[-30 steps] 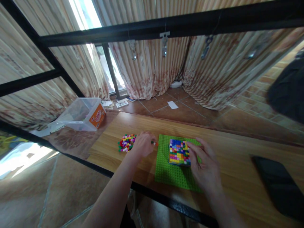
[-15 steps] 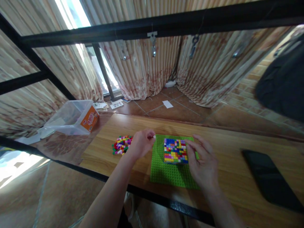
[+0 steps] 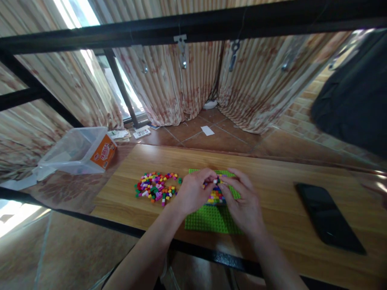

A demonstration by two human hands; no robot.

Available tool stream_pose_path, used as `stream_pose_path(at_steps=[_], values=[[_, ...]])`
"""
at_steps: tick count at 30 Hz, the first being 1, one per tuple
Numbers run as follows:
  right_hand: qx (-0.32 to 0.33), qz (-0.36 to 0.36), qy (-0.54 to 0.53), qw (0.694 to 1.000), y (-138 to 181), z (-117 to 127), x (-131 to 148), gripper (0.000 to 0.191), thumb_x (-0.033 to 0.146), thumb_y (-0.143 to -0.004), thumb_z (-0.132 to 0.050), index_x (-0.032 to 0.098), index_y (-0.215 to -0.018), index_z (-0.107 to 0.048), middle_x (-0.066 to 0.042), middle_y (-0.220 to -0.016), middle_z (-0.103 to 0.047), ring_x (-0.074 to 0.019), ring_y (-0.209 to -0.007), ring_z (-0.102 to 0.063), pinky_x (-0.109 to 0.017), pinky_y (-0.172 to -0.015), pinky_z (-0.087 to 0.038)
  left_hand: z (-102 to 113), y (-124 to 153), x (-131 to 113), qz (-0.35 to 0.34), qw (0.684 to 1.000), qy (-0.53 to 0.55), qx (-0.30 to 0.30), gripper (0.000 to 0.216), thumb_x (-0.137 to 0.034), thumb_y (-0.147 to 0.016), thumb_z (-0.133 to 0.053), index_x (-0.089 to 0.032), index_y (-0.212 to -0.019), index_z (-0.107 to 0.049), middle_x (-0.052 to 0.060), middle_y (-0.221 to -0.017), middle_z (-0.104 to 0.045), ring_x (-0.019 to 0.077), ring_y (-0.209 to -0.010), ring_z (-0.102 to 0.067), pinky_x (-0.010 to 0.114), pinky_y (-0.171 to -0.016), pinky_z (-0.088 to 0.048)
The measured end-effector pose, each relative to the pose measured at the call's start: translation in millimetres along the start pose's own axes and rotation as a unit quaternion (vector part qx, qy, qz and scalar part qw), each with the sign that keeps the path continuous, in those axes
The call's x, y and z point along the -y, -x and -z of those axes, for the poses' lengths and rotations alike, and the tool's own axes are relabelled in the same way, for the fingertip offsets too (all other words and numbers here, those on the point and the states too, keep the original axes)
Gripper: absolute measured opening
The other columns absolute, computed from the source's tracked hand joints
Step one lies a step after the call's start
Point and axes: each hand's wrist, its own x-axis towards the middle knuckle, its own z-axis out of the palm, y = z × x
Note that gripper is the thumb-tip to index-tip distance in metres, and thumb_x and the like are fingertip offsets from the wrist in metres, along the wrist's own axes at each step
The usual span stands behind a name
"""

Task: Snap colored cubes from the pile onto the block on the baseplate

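A small white toy brick [image 3: 215, 181] is pinched in the fingertips of my left hand [image 3: 195, 189], over a block of multicoloured toy bricks [image 3: 216, 197]. The block stands on a green studded baseplate [image 3: 208, 220], and both hands partly cover it. From the right, my right hand [image 3: 244, 197] reaches over the block, thumb and forefinger tips drawn together near the white brick. Its other fingers extend beyond the block. What lies between those tips is hidden. Left of my left hand, a pile of loose coloured bricks [image 3: 154, 187] is spread on the wooden table [image 3: 121, 197].
On the table's right side lies a black phone [image 3: 328, 217]. A clear plastic bin [image 3: 74, 151] with an orange label stands beyond the table's left end. A black metal bar [image 3: 205, 28] crosses above, with hanging clips. Curtains and scattered papers [image 3: 207, 130] are behind.
My left hand has moved right with the white brick, from the baseplate's left edge to above the block. My right hand's thumb and forefinger have come closer together. The view has shifted slightly.
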Motion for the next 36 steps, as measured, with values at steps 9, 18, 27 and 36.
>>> stream_pose_path(at_steps=[9,18,27,36], values=[[0.031,-0.027,-0.033,0.999,-1,1,-1,0.018,0.031,-0.091,-0.059,0.026,-0.096,-0.075,-0.008,-0.127,-0.06,-0.0211,-0.108,-0.062,-0.044,-0.096,-0.051,-7,2,-1,-0.024,0.999,-0.034,0.014,0.028,-0.01,-0.084,-0.057,-0.023,-0.109,-0.056,0.0,-0.095,-0.071,0.016,-0.091,-0.069,0.029,-0.085,-0.053],[0.051,-0.07,-0.013,0.996,-3,2,-20,0.019,0.039,-0.087,-0.063,0.026,-0.088,-0.077,-0.009,-0.129,-0.058,-0.0236,-0.107,-0.06,-0.048,-0.096,-0.049,3,2,7,-0.019,0.995,-0.092,-0.024,0.03,-0.012,-0.086,-0.056,-0.022,-0.113,-0.061,0.001,-0.095,-0.074,0.0183,-0.095,-0.067,0.034,-0.091,-0.052],[0.041,-0.105,-0.009,0.994,-6,-6,-17,0.019,0.038,-0.084,-0.064,0.022,-0.083,-0.075,-0.011,-0.124,-0.061,-0.0259,-0.111,-0.06,-0.049,-0.099,-0.046,-8,4,6,-0.029,0.992,-0.125,0.016,0.042,-0.015,-0.09,-0.053,-0.021,-0.132,-0.053,0.0,-0.103,-0.077,0.0194,-0.101,-0.066,0.038,-0.097,-0.051],[0.031,-0.157,-0.068,0.985,-6,-5,-17,0.02,0.039,-0.081,-0.064,0.022,-0.087,-0.073,-0.012,-0.124,-0.061,-0.0276,-0.113,-0.06,-0.051,-0.095,-0.048,-14,4,6,-0.024,0.991,-0.127,0.027,0.056,-0.013,-0.088,-0.053,-0.021,-0.141,-0.04,-0.002,-0.101,-0.077,0.0187,-0.101,-0.066,0.038,-0.099,-0.051]])
